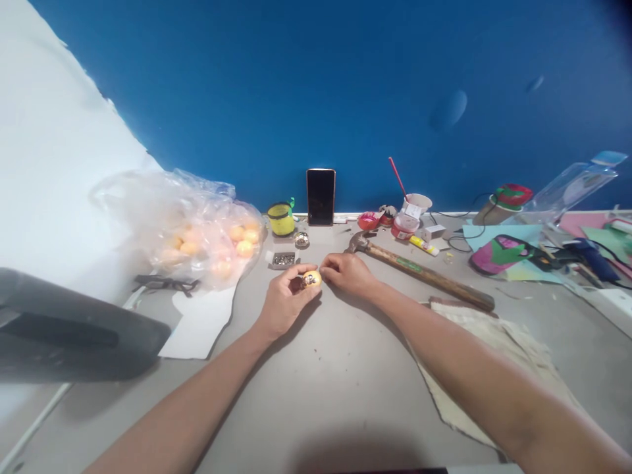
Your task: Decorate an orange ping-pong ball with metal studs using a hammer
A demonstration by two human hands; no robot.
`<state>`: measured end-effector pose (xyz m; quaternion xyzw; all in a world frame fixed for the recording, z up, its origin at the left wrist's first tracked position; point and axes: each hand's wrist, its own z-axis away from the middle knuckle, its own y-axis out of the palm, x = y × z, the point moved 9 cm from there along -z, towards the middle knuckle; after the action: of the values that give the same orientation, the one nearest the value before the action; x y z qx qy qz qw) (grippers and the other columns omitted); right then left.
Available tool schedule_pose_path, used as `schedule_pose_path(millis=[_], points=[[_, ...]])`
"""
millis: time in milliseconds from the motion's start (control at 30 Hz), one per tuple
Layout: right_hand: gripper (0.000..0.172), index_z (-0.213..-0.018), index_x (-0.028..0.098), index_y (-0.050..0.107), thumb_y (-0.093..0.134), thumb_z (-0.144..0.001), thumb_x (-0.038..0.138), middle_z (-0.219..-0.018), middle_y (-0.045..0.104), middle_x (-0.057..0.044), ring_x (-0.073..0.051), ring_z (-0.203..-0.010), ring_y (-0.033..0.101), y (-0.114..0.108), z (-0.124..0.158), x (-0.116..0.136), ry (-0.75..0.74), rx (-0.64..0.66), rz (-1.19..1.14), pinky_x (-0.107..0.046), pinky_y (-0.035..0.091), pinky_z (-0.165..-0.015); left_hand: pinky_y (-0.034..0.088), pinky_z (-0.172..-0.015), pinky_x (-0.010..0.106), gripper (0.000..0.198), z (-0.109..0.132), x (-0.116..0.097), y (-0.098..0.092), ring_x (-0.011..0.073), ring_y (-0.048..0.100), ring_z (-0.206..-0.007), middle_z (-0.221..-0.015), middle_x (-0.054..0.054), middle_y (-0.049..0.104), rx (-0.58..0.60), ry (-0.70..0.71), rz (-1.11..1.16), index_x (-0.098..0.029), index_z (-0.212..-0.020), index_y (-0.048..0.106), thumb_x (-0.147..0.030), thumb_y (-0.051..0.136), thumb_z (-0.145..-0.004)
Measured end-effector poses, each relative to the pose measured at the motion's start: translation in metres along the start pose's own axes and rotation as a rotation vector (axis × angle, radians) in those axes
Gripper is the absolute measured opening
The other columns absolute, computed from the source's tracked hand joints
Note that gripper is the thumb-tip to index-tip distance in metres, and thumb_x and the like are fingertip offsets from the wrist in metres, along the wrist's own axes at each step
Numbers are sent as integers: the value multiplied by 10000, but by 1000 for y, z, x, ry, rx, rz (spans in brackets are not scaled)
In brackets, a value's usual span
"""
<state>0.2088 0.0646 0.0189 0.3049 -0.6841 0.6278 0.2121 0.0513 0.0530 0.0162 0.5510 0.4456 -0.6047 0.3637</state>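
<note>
Between the thumb and fingers of my left hand [282, 301] is a small yellow-orange ball [313, 277] with shiny metallic bits on its surface. Just to its right, my right hand [349, 274] is closed in a pinch, its fingertips close beside the ball. Whatever those fingers hold, if anything, is too small to make out. Beyond my left hand lies a small open box [283, 261] filled with tiny metal pieces. Behind that box sits a small round shiny object [301, 239].
A hammer [415, 266] and a folded cloth [474, 368] lie to the right. Clear bags of orange balls [207, 237] and eyeglasses [168, 284] sit left, near a dark cylinder [79, 336]. A phone [320, 197] leans on the blue wall beside a yellow cup [281, 220].
</note>
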Motion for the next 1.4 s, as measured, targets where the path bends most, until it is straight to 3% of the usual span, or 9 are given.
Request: schedule_pose_path(millis=[233,400,500,600,700,900,1100,1233,1400], points=[[163,-925,229,763,604,-934,266,-881,787,-12,-172,-808,683,-2,1,7,-15,17,143,-255,433,-729,509,-618,263,415,1,1,3,132,600,-614,-737,-14,659,28,-11,-29,-161,-1062,667,-359,786,-716],[257,-1083,238,736,511,-974,296,-1079,775,-75,-241,-993,694,-67,2,-10,179,-273,419,-307,467,-811,527,-650,276,482,0,2,2,150,624,-678,-809,11,683,21,-26,-35,-156,-1126,672,-355,789,-703],[357,-1198,216,688,642,-886,384,-1258,718,-131,-303,-1137,656,-90,0,-33,280,-182,523,-349,491,-849,542,-671,286,531,-1,2,1,158,633,-718,-851,21,691,14,-29,-18,-158,-1183,667,-332,787,-695],[490,-1231,210,657,719,-827,481,-1203,731,-139,-325,-1088,682,-93,0,-58,384,-13,587,-386,506,-854,557,-693,300,533,-1,2,1,165,639,-739,-866,26,691,12,-24,-3,-158,-1188,664,-326,781,-696],[536,-1268,202,626,720,-829,495,-1220,722,-159,-346,-1127,672,-93,0,-63,403,-4,644,-408,512,-868,557,-701,303,513,-1,2,1,169,648,-745,-872,29,693,16,-16,-27,-158,-1178,668,-331,772,-707],[397,-1112,156,679,641,-908,495,-1195,718,-196,-342,-1109,682,-86,0,-72,453,18,621,-408,506,-874,535,-694,290,499,-1,1,-1,173,660,-740,-858,23,688,15,2,-55,-161,-1171,656,-338,754,-715],[345,-1196,148,606,630,-924,359,-1183,712,-185,-316,-1062,692,-88,-4,-38,264,-133,648,-354,488,-805,524,-681,273,499,-3,1,-4,158,638,-750,-916,29,690,-2,-3,-71,-164,-1161,671,-313,757,-692],[390,-1296,136,567,559,-951,318,-942,755,-162,-314,-853,721,-90,2,-7,249,-152,753,-358,457,-741,518,-643,267,517,-4,5,-4,155,630,-739,-961,48,723,5,-45,-69,-163,-1186,661,-334,744,-706],[305,-1114,145,671,512,-937,336,-889,758,-163,-290,-797,689,-92,13,34,92,-264,796,-322,364,-652,508,-670,283,501,-5,7,-3,164,621,-741,-901,34,714,3,-52,-143,-157,-1182,676,-288,714,-700]])
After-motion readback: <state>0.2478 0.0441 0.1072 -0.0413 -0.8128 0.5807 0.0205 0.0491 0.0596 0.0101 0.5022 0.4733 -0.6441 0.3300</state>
